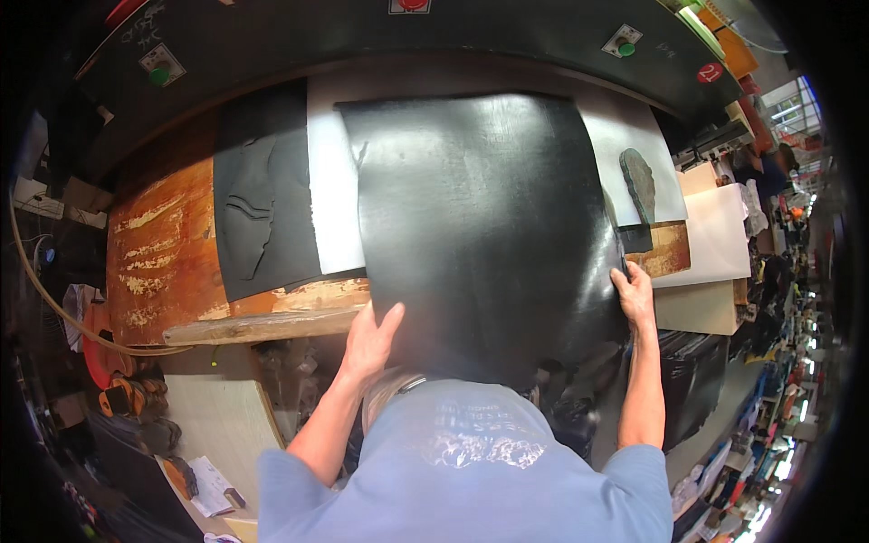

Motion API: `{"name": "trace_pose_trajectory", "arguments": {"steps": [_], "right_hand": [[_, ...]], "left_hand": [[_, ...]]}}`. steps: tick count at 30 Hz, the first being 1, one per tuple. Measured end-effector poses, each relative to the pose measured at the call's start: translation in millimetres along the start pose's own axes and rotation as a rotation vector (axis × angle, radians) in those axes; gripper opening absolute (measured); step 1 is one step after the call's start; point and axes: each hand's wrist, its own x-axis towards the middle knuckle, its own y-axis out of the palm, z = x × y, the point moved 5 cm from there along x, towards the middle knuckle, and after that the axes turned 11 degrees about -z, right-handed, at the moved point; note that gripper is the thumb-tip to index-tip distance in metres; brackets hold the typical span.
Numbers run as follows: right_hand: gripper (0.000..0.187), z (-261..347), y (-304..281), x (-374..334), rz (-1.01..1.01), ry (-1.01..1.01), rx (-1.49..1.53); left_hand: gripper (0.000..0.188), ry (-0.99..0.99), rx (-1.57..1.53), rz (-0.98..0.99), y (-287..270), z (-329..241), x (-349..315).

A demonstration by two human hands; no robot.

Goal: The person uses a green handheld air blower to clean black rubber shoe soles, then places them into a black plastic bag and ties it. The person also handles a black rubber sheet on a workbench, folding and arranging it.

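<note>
A large, glossy black sheet (480, 208) stretches from the work surface towards my body, its near end hanging over the table edge. My left hand (369, 344) holds its left edge low down, thumb raised and fingers partly hidden. With fingers closed round the right edge, my right hand (635, 291) grips the same sheet a little farther from me. Under the sheet, a white sheet (333, 208) shows on the left and a pale sheet (625, 136) on the right. On the pale one lies a sole-shaped dark piece (639, 181).
A matte black sheet (262, 199) with cut slits lies left on the worn wooden board (163, 253). Across the back runs a dark machine beam (299, 54) with a left green button (160, 73) and a right green button (625, 47). White sheets (711, 240) are at the right.
</note>
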Motion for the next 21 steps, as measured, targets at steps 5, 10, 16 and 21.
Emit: {"name": "trace_pose_trajectory", "arguments": {"steps": [5, 10, 16, 21], "right_hand": [[0.024, 28, 0, 19, 0.012, -0.115, 0.128], [0.029, 54, 57, 101, -0.013, -0.128, 0.165], [0.029, 79, 106, 189, -0.014, -0.113, 0.202], [0.037, 102, 129, 212, -0.141, -0.308, -0.006]], "left_hand": [[0.035, 0.351, 0.026, -0.053, -6, -25, 9], [0.021, 0.255, 0.059, -0.209, -25, -80, 91], [0.024, 0.371, 0.334, -0.370, -14, -140, 183], [0.054, 1.069, 0.989, -0.811, 18, -132, 179]]}}
